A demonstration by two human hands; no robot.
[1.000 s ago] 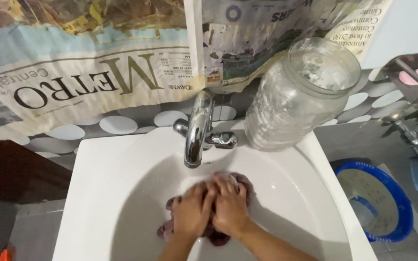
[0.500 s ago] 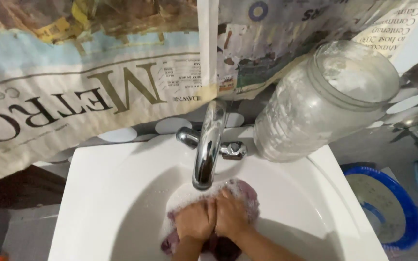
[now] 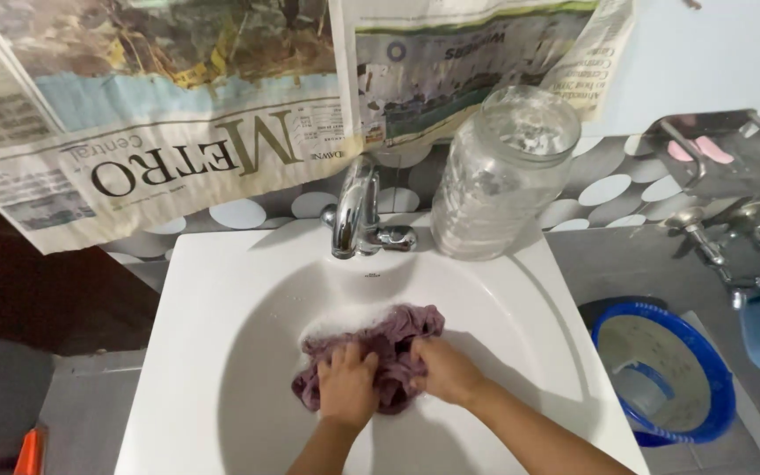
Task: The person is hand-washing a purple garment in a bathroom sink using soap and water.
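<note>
While suds sat around it, the purple cloth (image 3: 380,352) lay bunched in the bowl of the white sink (image 3: 222,352), just below the tap (image 3: 354,215). Left hand (image 3: 345,387) pressed flat on its near left part, fingers spread wide over the fabric. Right hand (image 3: 446,369) gripped its right edge, fingers curled into a fold. Cloth stretched left to right, away from both wrists, each hand equally close. Further right, a clear jar (image 3: 499,176) stood on the sink's rim, a blue basin (image 3: 670,374) below. Cloth under the palms was hidden; the drain couldn't be seen.
</note>
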